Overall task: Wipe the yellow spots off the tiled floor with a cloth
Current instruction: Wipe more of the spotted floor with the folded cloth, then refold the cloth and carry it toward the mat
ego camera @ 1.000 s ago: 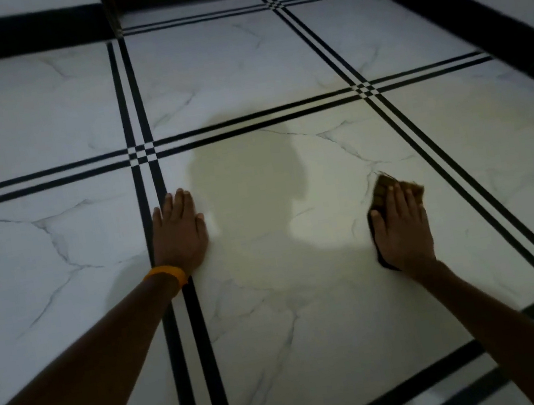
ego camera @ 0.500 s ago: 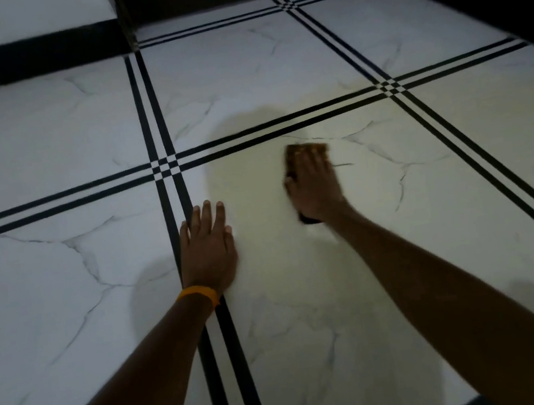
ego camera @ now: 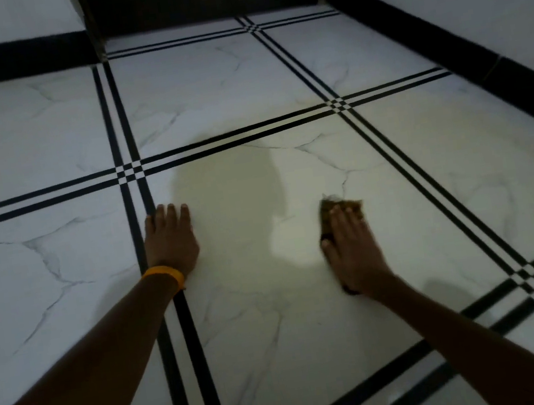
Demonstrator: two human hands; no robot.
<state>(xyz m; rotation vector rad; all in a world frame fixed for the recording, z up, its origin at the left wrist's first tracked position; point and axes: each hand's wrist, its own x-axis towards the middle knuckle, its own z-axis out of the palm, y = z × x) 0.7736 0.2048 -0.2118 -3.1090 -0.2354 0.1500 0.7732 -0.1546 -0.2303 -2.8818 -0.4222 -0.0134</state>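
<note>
Head view: your right hand [ego camera: 352, 252] lies flat, fingers straight, pressing a brown folded cloth [ego camera: 341, 208] onto the white marble-patterned tiled floor [ego camera: 41, 139]. Your left hand [ego camera: 171, 241] rests open-palmed across the black grout lines, holding nothing.

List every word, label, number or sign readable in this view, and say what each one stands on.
None: no text can be read anywhere in this view.
The cloth under the right hand is blurred and shows no lettering.
The orange wristband by the left hand is plain.
The tiled floor and black skirting carry only veins and stripes.
</note>
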